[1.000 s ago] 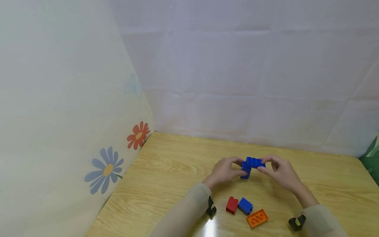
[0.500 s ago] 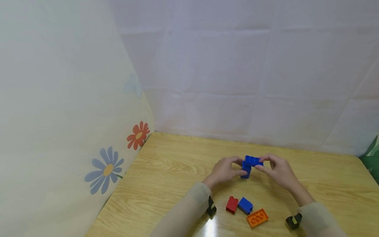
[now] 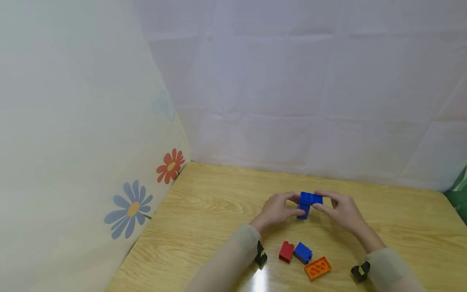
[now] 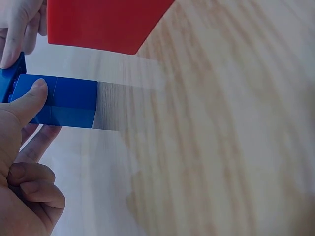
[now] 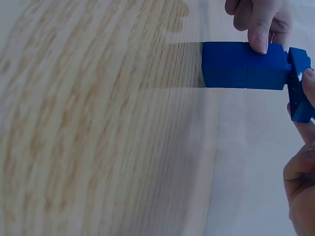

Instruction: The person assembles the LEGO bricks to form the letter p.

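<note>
Upper brick (image 3: 308, 198) further left (in right hand (image 3: 342, 209))

Left hand (image 3: 277, 208) and right hand (image 3: 343, 210) close together, both apparently in a pinch.

- Left hand (image 3: 278, 209) pinches upright blue piece (image 3: 306, 209).
- Right hand (image 3: 341, 210) holds long blue brick (image 3: 309, 198) by one end, over that piece.
- Wooden table (image 3: 204, 211): red block (image 3: 286, 252), small blue block (image 3: 302, 252) and orange brick (image 3: 317, 268) lie close together.

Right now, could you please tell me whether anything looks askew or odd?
The orange block lies upside down on the table, its hollow underside showing. The top blue block overhangs the blue stack, with a slight gap between them.
</note>
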Available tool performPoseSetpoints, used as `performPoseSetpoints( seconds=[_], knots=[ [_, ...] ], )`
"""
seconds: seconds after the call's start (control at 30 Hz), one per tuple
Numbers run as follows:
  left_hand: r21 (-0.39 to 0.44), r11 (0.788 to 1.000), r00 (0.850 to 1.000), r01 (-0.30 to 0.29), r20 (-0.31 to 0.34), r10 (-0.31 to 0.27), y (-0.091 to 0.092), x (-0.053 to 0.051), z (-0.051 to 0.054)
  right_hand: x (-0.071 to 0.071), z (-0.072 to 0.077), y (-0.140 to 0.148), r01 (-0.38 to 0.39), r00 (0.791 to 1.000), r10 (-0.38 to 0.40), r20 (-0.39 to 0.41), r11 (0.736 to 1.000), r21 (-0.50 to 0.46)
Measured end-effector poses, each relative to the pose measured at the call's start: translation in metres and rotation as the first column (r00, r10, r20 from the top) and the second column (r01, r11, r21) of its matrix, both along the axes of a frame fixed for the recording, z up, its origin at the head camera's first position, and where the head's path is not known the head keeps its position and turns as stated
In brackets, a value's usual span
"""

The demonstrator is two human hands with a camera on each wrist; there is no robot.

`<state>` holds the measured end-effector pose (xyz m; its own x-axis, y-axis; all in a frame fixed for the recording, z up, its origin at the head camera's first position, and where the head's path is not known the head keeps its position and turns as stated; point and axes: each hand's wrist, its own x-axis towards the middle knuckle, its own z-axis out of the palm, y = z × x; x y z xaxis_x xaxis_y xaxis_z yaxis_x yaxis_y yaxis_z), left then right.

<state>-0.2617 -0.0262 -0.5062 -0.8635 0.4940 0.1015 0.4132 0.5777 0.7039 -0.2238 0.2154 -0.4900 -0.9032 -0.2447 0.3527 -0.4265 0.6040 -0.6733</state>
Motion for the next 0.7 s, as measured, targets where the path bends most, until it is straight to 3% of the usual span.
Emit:
performPoseSetpoints(
  seconds=[0.47,0.7],
  knots=[
    [-0.003,1.0,1.0,0.005,-0.003,-0.005,-0.0001,0.0008,0.0011,-0.0004,-0.0009,0.0019,-0.034,0.999,0.034,0.022,0.999,-0.009],
    [0.002,1.0,1.0,0.006,-0.001,-0.006,-0.0004,-0.0007,-0.0004,-0.0022,0.0028,0.0026,-0.047,0.999,0.047,0.024,0.998,0.032]
  ],
)
